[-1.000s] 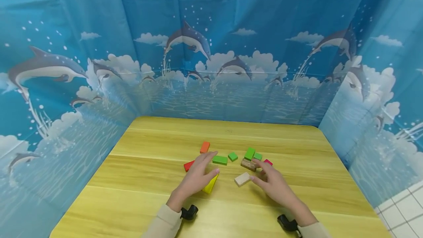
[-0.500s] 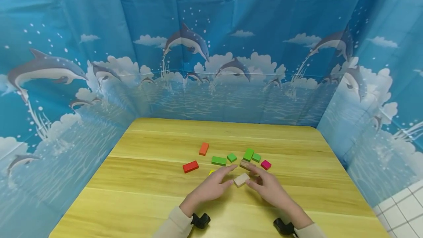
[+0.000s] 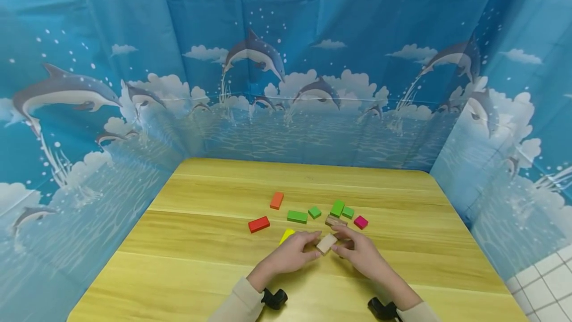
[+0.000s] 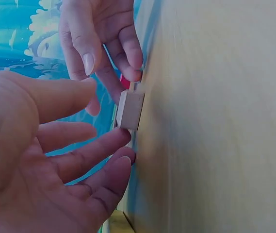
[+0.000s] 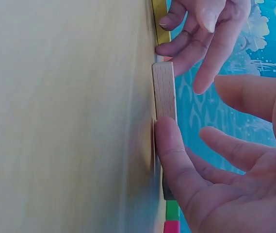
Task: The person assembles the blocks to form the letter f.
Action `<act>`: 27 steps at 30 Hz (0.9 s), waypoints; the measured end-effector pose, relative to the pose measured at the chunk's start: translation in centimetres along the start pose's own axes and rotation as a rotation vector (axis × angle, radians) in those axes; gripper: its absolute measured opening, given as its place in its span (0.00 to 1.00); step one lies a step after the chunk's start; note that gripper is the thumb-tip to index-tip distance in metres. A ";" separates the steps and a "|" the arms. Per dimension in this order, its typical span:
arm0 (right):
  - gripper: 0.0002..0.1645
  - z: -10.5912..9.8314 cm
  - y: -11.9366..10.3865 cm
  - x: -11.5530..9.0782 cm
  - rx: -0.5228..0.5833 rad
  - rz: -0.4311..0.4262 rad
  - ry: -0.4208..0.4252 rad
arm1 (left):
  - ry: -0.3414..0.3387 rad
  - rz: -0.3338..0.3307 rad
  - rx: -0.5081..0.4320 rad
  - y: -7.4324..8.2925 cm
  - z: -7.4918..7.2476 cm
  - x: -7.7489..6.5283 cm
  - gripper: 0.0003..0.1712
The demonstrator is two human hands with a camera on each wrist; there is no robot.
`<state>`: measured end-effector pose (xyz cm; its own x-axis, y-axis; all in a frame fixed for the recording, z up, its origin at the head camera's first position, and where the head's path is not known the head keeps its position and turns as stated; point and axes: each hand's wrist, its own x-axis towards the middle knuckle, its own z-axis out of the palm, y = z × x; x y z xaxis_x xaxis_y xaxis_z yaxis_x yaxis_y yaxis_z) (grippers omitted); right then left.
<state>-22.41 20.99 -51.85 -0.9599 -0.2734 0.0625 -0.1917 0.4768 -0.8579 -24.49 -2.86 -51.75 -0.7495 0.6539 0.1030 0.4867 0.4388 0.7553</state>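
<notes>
A pale plain wooden block (image 3: 326, 243) lies on the table between the two hands. My left hand (image 3: 292, 252) is at its left side, fingers loosely bent, with fingertips close to or touching one end in the left wrist view. On the other side is my right hand (image 3: 361, 252); in the right wrist view one of its fingertips rests against the near end of the block (image 5: 165, 90). Neither hand visibly grips it. Behind the right fingers sits a brown wooden block (image 3: 335, 220), partly covered. A yellow block (image 3: 286, 235) is half hidden by my left hand.
On the yellow wooden table (image 3: 178, 262) lie a red block (image 3: 259, 224), an orange block (image 3: 276, 200), several green blocks (image 3: 297, 216) and a magenta block (image 3: 361, 222). A blue dolphin curtain (image 3: 286, 133) hangs behind the table.
My left hand has moved right, from over the red and yellow blocks to the pale block, leaving the red one uncovered. My right hand has shifted slightly left, uncovering the magenta block.
</notes>
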 end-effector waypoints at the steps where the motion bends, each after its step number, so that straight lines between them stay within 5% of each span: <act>1: 0.32 0.0 0.0 0.0 0.010 -0.002 -0.003 | 0.001 0.000 0.003 0.0 0.0 0.0 0.32; 21: 0.33 1.0 -0.1 -0.2 0.160 -0.050 -0.125 | 0.007 -0.056 0.036 0.1 0.6 0.2 0.34; 27: 0.33 1.3 -0.3 -0.3 0.062 -0.058 -0.111 | 0.036 -0.089 0.088 0.2 0.7 0.1 0.30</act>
<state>-21.80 19.85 -52.30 -0.9184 -0.3911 0.0591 -0.2297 0.4057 -0.8846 -24.13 -2.29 -52.08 -0.8061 0.5885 0.0625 0.4539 0.5471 0.7033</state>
